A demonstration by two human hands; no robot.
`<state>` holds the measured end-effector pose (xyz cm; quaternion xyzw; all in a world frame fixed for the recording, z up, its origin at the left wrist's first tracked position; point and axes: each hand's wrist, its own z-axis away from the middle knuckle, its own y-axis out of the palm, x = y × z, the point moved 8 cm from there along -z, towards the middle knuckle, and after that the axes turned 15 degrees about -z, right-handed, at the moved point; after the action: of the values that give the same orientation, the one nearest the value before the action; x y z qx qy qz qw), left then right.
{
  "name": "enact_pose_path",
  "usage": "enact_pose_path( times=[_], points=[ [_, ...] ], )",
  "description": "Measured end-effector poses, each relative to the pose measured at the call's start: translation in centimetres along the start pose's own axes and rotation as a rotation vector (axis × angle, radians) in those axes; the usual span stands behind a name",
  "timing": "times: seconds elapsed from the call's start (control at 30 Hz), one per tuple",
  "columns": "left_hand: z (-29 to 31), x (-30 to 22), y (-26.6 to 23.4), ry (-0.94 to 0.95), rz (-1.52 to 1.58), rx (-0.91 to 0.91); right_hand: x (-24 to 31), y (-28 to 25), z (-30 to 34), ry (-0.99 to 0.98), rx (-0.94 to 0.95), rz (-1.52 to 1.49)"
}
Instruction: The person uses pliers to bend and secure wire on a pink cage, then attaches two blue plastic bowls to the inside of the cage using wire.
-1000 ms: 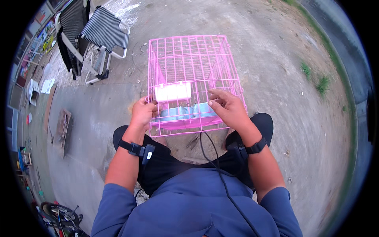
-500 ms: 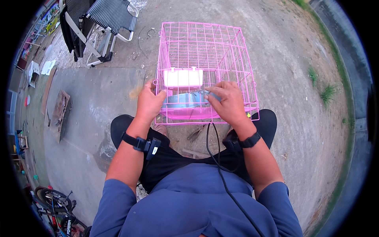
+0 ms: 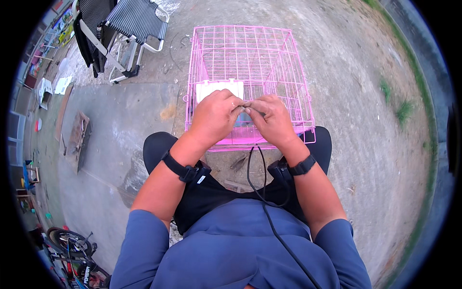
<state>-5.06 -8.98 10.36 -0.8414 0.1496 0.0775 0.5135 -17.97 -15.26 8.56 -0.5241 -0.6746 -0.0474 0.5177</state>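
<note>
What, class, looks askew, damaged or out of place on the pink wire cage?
Nothing stands out. The pink wire cage sits level on the ground, its bars unbent; the left hand and right hand meet at its near top edge.

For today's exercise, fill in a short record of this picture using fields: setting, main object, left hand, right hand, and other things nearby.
Setting: outdoors, bare concrete ground, seen from above by a seated or crouching person
Main object: pink wire cage, box-shaped, standing on the ground in front of the knees
Left hand: on the cage's near top edge, fingers curled
Right hand: beside the left, fingertips meeting it over the wire
White panel: flat, at the cage top, partly hidden by the hands
Nearby: folding chair with dark striped seat at upper left; black cable hanging down the blue shirt
</note>
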Motion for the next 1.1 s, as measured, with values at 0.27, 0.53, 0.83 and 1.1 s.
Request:
enact_pose_path(
  times=[0.27, 0.53, 0.83, 1.1],
  points=[
    [0.7, -0.2, -0.1, 0.008, 0.042, -0.044, -0.7, -0.2, -0.6, 0.043, -0.094, -0.041],
    [1.7, -2.1, 0.0, 0.094, -0.131, -0.133, -0.5, 0.8, -3.8, 0.053, 0.013, 0.068],
    [1.9, -1.2, 0.4, 0.029, 0.040, -0.119, -1.3, 1.6, -3.7, 0.118, 0.127, -0.053],
    [0.9, 2.5, 2.5, -0.481, 0.537, 0.012, -1.4, 0.7, -0.8, 0.199, 0.030, -0.160]
  ],
)
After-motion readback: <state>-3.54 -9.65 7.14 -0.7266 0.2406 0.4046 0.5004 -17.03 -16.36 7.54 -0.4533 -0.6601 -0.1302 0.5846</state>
